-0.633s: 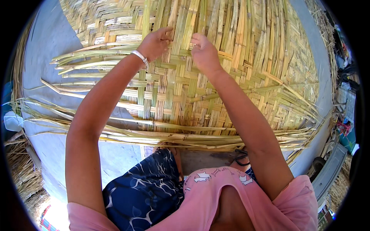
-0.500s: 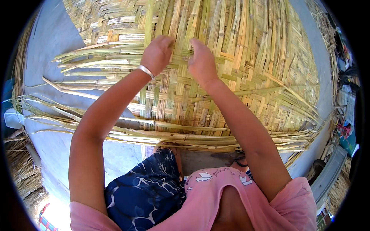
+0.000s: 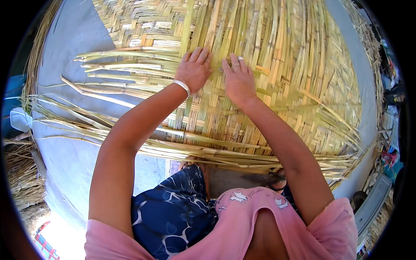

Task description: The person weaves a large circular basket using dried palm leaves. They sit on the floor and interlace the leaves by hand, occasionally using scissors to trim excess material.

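Note:
A large woven mat (image 3: 208,115) of split yellow-green reed strips spreads over the grey floor in front of me. Both arms reach forward over it. My left hand (image 3: 193,71), with a pale bangle at its wrist, lies flat on the strips with fingers stretched forward. A little to its right, my right hand (image 3: 239,81), a ring on one finger, also rests palm down with fingers extended. Between and beyond the hands, long lengthwise strips (image 3: 277,39) run away from me. Loose crosswise strips (image 3: 125,67) stick out left of my left hand.
A bundle of long reeds (image 3: 203,152) lies across the mat's near edge, by my feet. Dry straw (image 3: 19,173) is heaped at far left near a white plastic container (image 3: 20,119). A grey plastic item (image 3: 373,201) and clutter stand at the right. Bare grey floor (image 3: 73,173) shows at left.
Both hands have gone from curled, raised fingers to lying flat on the strips. The whole view has shifted, with the mat and arms appearing slightly further right.

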A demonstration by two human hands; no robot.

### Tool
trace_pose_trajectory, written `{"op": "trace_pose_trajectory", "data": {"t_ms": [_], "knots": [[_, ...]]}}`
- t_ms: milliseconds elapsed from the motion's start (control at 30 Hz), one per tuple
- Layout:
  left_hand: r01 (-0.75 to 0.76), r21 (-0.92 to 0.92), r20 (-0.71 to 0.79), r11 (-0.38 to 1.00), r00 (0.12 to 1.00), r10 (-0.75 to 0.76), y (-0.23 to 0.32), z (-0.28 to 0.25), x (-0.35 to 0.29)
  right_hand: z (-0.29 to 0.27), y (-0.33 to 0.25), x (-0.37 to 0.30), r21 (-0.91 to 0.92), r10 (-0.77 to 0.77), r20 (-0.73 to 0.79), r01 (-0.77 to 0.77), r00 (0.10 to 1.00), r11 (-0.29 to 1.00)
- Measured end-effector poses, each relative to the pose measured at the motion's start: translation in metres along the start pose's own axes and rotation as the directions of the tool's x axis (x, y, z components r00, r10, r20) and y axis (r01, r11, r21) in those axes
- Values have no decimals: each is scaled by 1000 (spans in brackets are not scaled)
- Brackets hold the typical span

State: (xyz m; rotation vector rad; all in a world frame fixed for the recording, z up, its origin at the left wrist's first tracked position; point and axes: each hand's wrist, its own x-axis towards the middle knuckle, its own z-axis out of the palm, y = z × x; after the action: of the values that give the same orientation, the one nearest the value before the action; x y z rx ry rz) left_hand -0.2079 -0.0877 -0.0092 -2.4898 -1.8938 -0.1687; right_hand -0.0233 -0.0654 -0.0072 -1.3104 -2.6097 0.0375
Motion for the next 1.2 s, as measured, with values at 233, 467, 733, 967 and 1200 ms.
{"op": "trace_pose_trajectory", "data": {"t_ms": [233, 467, 733, 967, 1200], "knots": [[1, 29, 213, 1000, 977, -7, 14, -17, 2, -81, 60, -85, 110, -475, 273, 464, 837, 879], [-56, 122, 319, 991, 948, 15, 26, -27, 11, -205, 186, -174, 28, -219, 621, 258, 753, 966], [-223, 168, 738, 960, 674, 27, 80, -91, 62, -138, 314, -235, 752, 595, 616, -611, 516, -248], [-422, -348, 381, 837, 752, 538, 238, -70, 153, -99, 351, -228, 750, 708, 602, 42, 369, -660], [-375, -432, 301, 821, 797, 523, 360, 6, 234, -153, 357, -237, 805, 686, 400, 124, 608, -580]]}}
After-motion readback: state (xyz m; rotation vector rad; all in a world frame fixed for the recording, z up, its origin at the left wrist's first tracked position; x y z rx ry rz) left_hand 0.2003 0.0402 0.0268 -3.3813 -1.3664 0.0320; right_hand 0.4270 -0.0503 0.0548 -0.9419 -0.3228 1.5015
